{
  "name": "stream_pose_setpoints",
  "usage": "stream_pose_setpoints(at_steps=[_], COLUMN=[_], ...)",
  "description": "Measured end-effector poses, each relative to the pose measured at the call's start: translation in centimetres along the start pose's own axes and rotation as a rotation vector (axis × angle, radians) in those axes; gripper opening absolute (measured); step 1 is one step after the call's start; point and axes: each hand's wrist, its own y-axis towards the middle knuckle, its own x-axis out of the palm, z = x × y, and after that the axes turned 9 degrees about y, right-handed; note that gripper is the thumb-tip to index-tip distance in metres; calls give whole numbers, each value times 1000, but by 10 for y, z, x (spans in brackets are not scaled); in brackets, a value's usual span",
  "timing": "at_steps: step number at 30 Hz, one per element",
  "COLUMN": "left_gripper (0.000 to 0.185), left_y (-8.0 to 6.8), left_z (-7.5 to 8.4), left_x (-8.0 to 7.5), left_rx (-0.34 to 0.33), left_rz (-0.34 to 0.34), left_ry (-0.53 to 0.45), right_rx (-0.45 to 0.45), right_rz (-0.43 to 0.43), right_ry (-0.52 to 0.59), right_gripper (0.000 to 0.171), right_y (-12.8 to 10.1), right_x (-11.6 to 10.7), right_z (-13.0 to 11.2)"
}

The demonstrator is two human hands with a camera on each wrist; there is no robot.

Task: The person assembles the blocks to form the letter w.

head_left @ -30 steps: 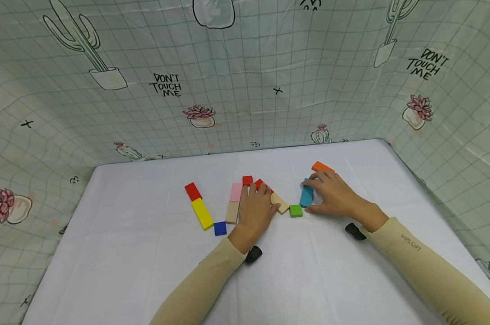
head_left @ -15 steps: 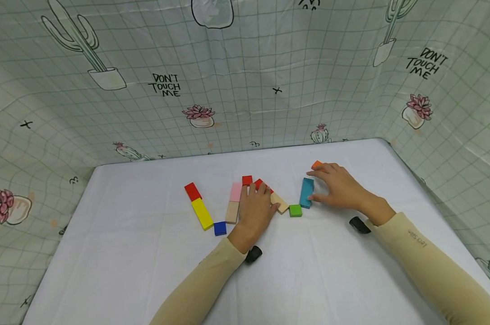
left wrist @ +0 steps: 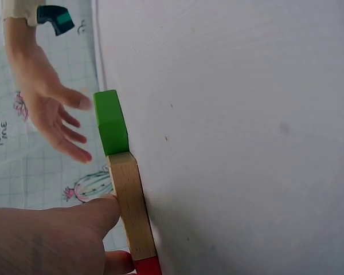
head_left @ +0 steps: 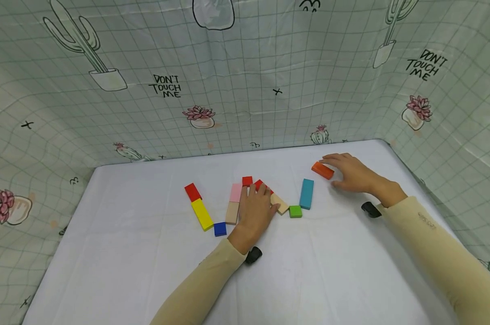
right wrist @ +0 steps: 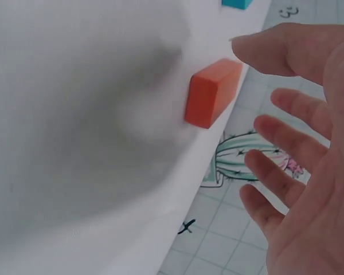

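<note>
Orange, hard-edged and painted: orange block [head_left: 322, 170], likely wood, light and stiff, not fragile, somewhat slick on its faces; best pinched across the two long sides. Lying flat on the white tabletop [head_left: 147, 271] toward the far right, apart from the other pieces.

Right hand [head_left: 352, 174] spread just beside it, fingers [right wrist: 286, 140] loosely extended and well parted, thumb toward the block, nothing held; from the right wrist view a clear gap between fingertips and block, from the head view fingertips very close, contact not certain.

Left hand [head_left: 256, 210] flat on the table, fingers straight, thumb pressed against the side of the natural wood block [left wrist: 129, 206], gripping nothing. Green cube [head_left: 295, 211] touching that block's end, red piece [left wrist: 148, 266] at its other end.

Further out: teal block [head_left: 307, 193] just beside the green cube, between the two hands. Pink block [head_left: 236, 192] and tan block [head_left: 232, 212] end to end left of the left hand, small red cube [head_left: 247, 180] above, blue cube [head_left: 219, 229], yellow block [head_left: 202, 214] and red block [head_left: 192, 192] further left. Cactus-print cloth [head_left: 245, 90] hanging round the table.
</note>
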Motion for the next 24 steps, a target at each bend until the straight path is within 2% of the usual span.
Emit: stream_pose_setpoints(at_steps=[6, 13, 20, 24], left_gripper=[61, 60, 61, 61], left_y=[2, 1, 1, 1], left_z=[0, 0, 0, 0], left_x=[0, 1, 2, 3], left_rx=[-1, -2, -1, -1], left_rz=[-12, 0, 6, 12], left_ry=[0, 3, 23, 23], right_rx=[-26, -51, -75, -123], right_rz=[-38, -83, -91, -86], right_ry=[6, 5, 15, -1], right_gripper=[66, 67, 66, 66], right_y=[9, 15, 19, 20], right_x=[2, 1, 0, 0], right_z=[15, 22, 24, 26])
